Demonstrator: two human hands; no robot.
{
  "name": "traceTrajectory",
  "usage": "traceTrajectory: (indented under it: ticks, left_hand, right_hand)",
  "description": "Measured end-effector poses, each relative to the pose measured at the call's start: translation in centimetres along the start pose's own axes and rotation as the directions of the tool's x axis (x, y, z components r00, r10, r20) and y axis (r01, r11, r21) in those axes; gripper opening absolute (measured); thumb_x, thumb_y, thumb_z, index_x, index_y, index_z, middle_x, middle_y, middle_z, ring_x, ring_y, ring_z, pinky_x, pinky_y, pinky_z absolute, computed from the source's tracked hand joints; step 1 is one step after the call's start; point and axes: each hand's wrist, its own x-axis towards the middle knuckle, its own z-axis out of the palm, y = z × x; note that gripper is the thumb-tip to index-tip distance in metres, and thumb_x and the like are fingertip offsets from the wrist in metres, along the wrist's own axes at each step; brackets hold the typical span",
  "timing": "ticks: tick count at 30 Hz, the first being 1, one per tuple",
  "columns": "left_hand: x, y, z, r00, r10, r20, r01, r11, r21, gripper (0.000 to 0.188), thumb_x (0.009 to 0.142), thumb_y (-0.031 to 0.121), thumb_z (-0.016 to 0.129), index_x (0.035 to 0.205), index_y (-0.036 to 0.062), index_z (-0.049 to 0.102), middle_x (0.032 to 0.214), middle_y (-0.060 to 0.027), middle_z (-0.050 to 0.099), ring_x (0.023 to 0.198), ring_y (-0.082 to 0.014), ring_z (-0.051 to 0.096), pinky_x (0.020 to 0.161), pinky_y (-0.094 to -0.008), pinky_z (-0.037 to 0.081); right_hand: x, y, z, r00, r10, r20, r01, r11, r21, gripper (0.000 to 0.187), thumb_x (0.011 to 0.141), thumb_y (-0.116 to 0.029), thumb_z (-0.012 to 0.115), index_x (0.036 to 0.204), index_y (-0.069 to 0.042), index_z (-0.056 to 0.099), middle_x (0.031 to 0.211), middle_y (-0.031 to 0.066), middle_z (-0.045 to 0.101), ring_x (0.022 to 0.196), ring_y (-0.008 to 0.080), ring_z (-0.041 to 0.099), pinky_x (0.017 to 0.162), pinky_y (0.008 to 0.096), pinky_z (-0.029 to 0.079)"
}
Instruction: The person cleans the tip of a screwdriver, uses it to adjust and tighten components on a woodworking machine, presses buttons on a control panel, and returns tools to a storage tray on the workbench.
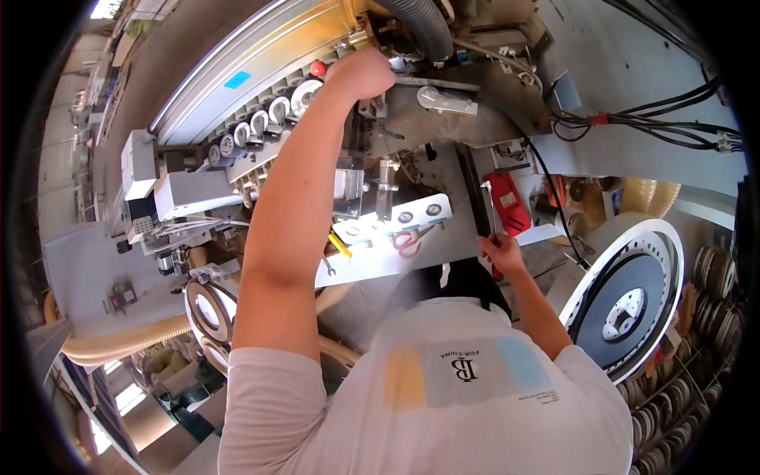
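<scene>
My left arm reaches far up into the machine. Its hand (361, 75) is curled closed against metal parts below a grey ribbed hose (423, 28); its fingertips and whatever they grip are hidden. Beside that hand is a red ball knob (318, 69). Lower right, my right hand (502, 252) is closed around a screwdriver (492, 207), its thin metal shaft pointing up and a bit of red handle showing below the fingers. Just beyond the shaft lies a red case (507, 203).
A white tray (372, 265) in front of me carries red-handled scissors (407, 245), a yellow-handled tool (340, 244) and a wrench (328, 267). At right stands a large round disc wheel (625, 305). Black cables (633, 119) hang at upper right; a beige hose (127, 344) runs lower left.
</scene>
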Motion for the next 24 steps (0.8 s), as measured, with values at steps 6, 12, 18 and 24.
traceTrajectory:
  ticks: [6,12,18,24]
  left_hand:
    - [-3.2,-1.2,0.9,0.992,0.007,-0.122,-0.03,0.983,-0.181,0.039,0.089,0.037,0.061,0.117,0.0137,0.075,0.107,-0.0123,0.075,0.1,-0.0335,0.07,0.087,-0.0411,0.055]
    - [-7.3,-2.2,0.8,0.968,-0.02,-0.249,-0.058,0.95,-0.305,0.042,0.09,0.036,0.065,0.125,0.0142,0.073,0.09,-0.0141,0.075,0.081,-0.0263,0.071,0.081,-0.0376,0.054]
    - [-17.3,-1.1,1.7,0.967,-0.198,-0.162,-0.006,0.615,-0.788,0.04,0.096,0.018,0.063,0.134,0.0055,0.066,0.073,-0.0019,0.064,0.066,-0.009,0.057,0.061,-0.0253,0.045]
    - [-26.1,-0.7,10.1,0.971,-0.175,0.161,0.171,0.041,-0.984,0.046,0.098,0.01,0.059,0.145,0.0046,0.057,0.075,0.0048,0.058,0.057,-0.0023,0.042,0.049,-0.0201,0.03]
  right_hand:
    - [-0.3,0.6,0.5,0.999,-0.025,-0.038,0.026,0.999,0.04,0.032,0.094,-0.028,0.073,0.077,-0.003,0.065,0.068,0.0033,0.066,0.06,0.0094,0.059,0.056,0.0264,0.048]
    - [-0.1,0.4,0.6,0.999,-0.023,-0.03,0.024,0.999,0.03,0.031,0.095,-0.028,0.072,0.079,-0.003,0.066,0.067,0.0033,0.065,0.058,0.0094,0.058,0.056,0.0262,0.048]
    - [-0.6,-1.9,0.9,0.997,-0.032,-0.073,0.043,0.986,0.163,0.038,0.098,-0.032,0.069,0.075,-0.003,0.064,0.066,0.0036,0.064,0.057,0.0093,0.056,0.056,0.0256,0.044]
    - [-0.4,-6.1,0.6,0.983,-0.141,-0.12,0.15,0.986,0.066,0.045,0.102,-0.036,0.065,0.07,-0.005,0.057,0.062,0.0003,0.056,0.056,0.0086,0.052,0.054,0.0271,0.04]
